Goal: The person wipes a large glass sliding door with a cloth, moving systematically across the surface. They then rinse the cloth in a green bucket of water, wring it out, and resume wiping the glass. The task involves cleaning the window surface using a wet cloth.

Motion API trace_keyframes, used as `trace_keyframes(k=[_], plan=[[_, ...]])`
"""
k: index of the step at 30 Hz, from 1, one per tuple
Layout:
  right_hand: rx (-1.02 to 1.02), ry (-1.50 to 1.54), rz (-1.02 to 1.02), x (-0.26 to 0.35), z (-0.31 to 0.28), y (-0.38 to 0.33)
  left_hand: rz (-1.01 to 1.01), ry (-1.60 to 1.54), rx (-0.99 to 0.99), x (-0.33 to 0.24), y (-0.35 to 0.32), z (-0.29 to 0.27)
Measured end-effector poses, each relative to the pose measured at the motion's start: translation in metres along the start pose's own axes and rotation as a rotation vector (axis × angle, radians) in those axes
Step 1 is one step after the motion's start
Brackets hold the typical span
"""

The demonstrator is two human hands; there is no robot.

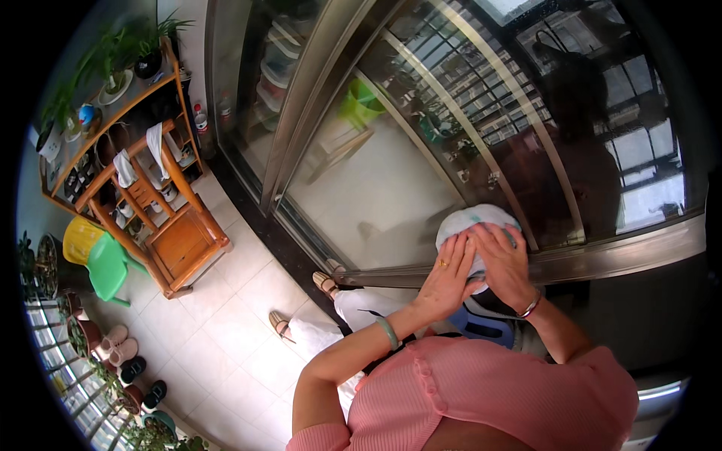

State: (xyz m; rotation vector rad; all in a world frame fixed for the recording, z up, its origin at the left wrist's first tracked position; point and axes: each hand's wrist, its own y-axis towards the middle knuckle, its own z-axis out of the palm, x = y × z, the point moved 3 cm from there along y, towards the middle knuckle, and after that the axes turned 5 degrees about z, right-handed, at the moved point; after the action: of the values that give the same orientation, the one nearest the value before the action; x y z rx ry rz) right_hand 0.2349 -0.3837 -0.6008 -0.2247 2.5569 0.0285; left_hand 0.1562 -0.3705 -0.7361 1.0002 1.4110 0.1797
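A white cloth (pixel 460 219), bunched or folded, lies against the glass door panel (pixel 421 188) just above its bottom metal rail (pixel 617 257). My left hand (pixel 447 272), with a ring and a green bangle on its arm, presses on the cloth's near left side. Beside it, my right hand (pixel 505 261) lies over the cloth's right side, its fingers meeting those of the left. Both hands hold the cloth between them and the glass; their palms and the cloth's underside are hidden. The glass mirrors windows and a dark figure.
To the left, a wooden chair (pixel 180 244) with white cloths stands before a plant shelf (pixel 120 113). A green stool (pixel 109 267) and a yellow one (pixel 80 239) are beside it. Shoes (pixel 124 350) and potted plants line the railing. A blue object (pixel 485 328) sits below my hands.
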Motion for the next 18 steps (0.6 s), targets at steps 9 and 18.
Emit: trace_keyframes(k=[9, 18], plan=[[-0.657, -0.076, 0.305, -0.043, -0.089, 0.104, 0.369, 0.204, -0.271, -0.015, 0.175, -0.123], [-0.724, -0.025, 0.054, 0.027, -0.035, 0.215, 0.117, 0.087, -0.631, 0.09, 0.148, -0.169]])
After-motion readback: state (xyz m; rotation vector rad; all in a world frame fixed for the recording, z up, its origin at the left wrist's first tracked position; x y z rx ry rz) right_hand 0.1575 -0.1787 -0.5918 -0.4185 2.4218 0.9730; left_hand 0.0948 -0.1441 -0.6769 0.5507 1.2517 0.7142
